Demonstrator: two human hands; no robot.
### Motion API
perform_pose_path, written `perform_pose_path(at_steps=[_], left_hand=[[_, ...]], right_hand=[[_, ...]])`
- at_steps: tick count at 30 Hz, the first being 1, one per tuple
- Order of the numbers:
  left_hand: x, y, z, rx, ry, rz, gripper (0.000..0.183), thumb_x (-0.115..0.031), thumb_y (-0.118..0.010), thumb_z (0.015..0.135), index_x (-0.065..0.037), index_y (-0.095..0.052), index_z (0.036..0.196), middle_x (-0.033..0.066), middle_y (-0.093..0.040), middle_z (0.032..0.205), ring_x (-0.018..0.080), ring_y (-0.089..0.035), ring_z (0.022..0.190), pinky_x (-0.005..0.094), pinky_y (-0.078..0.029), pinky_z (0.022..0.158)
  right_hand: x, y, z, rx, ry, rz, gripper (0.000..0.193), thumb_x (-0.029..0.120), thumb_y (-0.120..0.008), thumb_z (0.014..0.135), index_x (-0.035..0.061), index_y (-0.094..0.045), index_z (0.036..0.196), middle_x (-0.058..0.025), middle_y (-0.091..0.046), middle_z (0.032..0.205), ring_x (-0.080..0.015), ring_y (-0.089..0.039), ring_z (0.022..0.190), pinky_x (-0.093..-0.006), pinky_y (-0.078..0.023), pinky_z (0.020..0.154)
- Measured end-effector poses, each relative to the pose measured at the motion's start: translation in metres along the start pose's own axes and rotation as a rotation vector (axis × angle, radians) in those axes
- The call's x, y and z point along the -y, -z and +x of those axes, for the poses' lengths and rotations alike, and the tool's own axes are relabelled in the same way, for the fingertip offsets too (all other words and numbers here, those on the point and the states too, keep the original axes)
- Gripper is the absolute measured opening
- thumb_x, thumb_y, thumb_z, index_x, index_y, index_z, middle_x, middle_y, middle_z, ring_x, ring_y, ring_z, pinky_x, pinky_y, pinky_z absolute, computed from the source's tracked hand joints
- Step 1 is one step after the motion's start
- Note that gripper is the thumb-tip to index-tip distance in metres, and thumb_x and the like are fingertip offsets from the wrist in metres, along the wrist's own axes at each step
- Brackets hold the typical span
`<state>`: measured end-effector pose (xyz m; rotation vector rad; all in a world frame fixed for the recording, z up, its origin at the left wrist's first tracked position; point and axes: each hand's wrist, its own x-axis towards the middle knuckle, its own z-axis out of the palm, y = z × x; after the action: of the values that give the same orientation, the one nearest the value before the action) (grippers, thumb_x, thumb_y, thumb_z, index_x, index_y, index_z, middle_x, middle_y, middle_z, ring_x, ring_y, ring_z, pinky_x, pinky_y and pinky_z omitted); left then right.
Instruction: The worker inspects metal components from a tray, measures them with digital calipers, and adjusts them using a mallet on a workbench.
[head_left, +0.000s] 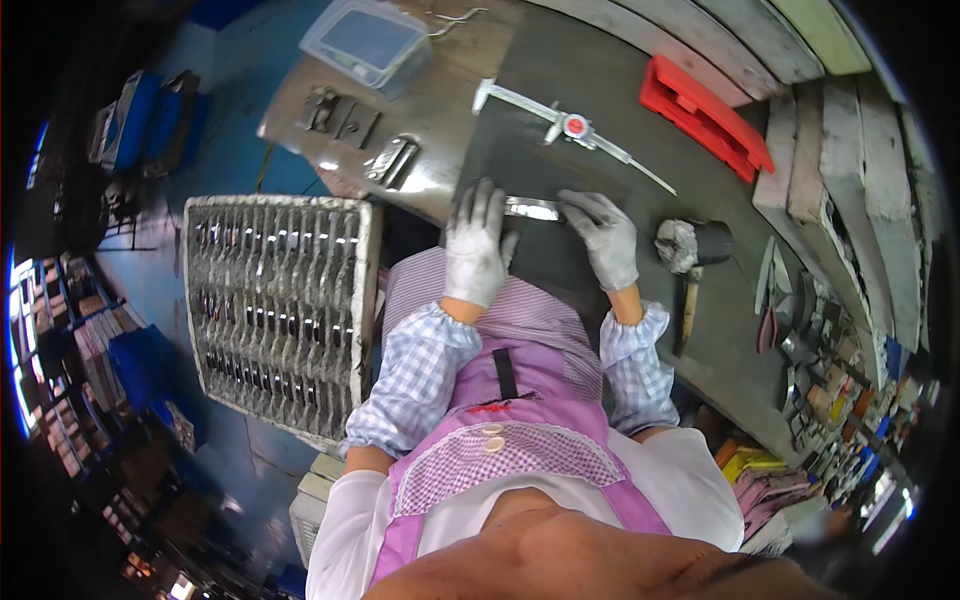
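Observation:
A short, shiny metal strip (532, 209) lies crosswise on the dark flat plate (545, 265) in front of me, between my two gloved hands. My left hand (477, 245) rests at the strip's left end, its fingers stretched forward and its thumb apart. At the other end, my right hand (604, 238) reaches in from the right with fingertips closed on the strip. The fingertips partly cover both ends. Beyond the strip lies a caliper (540, 112) with a round red dial, touched by neither hand.
To my left stands a slotted rack (275, 310) with rows of shiny metal pieces. A clear plastic box (365, 45) and metal blocks (340, 118) sit at the far left. Rightward are a red holder (705, 115), a hammer (690, 300), a wrapped dark cylinder (695, 245) and pliers (768, 325).

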<state>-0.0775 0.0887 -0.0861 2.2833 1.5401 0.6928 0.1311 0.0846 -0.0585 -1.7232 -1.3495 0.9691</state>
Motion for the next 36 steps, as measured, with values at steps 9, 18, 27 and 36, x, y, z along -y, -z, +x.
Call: perform_pose_path(at_steps=[9,18,27,36], left_hand=[[-0.007,-0.018,0.004,0.001,-0.033,0.062,0.07,-0.029,-0.062,0.095,0.004,-0.034,0.151,0.0259,-0.038,0.155,0.0445,-0.039,0.141,0.0557,-0.031,0.118],[0.01,-0.008,-0.011,0.004,0.062,0.034,0.081,-0.023,-0.077,0.083,0.002,-0.04,0.151,0.026,-0.038,0.156,0.043,-0.036,0.146,0.0535,-0.03,0.12],[0.037,0.1,-0.067,0.14,0.266,-0.68,0.046,-0.015,-0.068,0.091,-0.005,-0.061,0.135,0.022,-0.071,0.114,0.0357,-0.07,0.105,0.0429,-0.055,0.095],[0.385,0.269,-0.239,-0.134,1.018,0.3,0.03,-0.021,-0.06,0.096,-0.014,-0.072,0.123,0.0199,-0.072,0.114,0.0393,-0.068,0.106,0.0462,-0.054,0.095]], right_hand=[[-0.045,-0.006,-0.015,-0.383,0.287,-0.25,0.022,0.015,-0.078,0.082,0.0191,-0.081,0.103,0.0008,-0.072,0.106,-0.0222,-0.064,0.092,-0.0386,-0.047,0.088],[-0.016,-0.004,-0.015,-0.16,0.359,-0.644,0.032,0.029,-0.078,0.083,0.0199,-0.079,0.113,-0.0019,-0.066,0.132,-0.0274,-0.064,0.1,-0.0407,-0.049,0.089],[0.063,-0.092,-0.041,0.36,0.412,-0.042,0.027,-0.001,-0.073,0.077,0.0061,-0.077,0.102,-0.0104,-0.074,0.105,-0.0278,-0.071,0.1,-0.0365,-0.055,0.091],[0.086,-0.109,-0.038,0.388,0.248,-0.221,0.024,0.002,-0.064,0.092,0.0027,-0.075,0.113,-0.0113,-0.074,0.111,-0.0231,-0.07,0.104,-0.0322,-0.054,0.094]])
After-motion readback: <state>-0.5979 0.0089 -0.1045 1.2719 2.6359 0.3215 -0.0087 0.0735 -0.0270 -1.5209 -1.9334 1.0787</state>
